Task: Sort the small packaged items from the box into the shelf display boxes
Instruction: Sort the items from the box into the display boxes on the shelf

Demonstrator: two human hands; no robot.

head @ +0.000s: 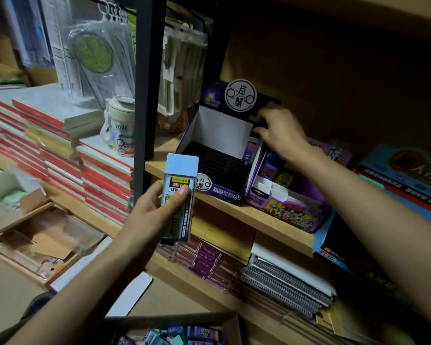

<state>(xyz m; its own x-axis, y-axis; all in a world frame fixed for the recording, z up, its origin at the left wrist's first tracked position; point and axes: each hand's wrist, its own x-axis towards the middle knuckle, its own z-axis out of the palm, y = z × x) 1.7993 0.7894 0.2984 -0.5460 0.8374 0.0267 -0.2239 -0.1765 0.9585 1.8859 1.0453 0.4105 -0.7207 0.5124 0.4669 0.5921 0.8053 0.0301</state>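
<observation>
My left hand (157, 210) grips a slim clear pack with a light blue cap (178, 192), held upright in front of the shelf edge. My right hand (279, 130) reaches into the right side of a purple and black display box (217, 145) on the wooden shelf, its fingers pinching a small dark packet (260, 125) at the box's back corner. That box looks mostly empty, with a black ribbed tray inside. A second purple display box (291, 205) with white dividers stands just right of it. The cardboard source box (174, 319) with several small coloured packs sits at the bottom.
A black upright post (147, 78) divides the shelving. Stacked red-edged notebooks (60, 155) and a white cup (120, 128) lie to the left. Blue display boxes (403, 175) stand at the right. Spiral notebooks (289, 277) fill the lower shelf. Hanging plastic-wrapped items hang above.
</observation>
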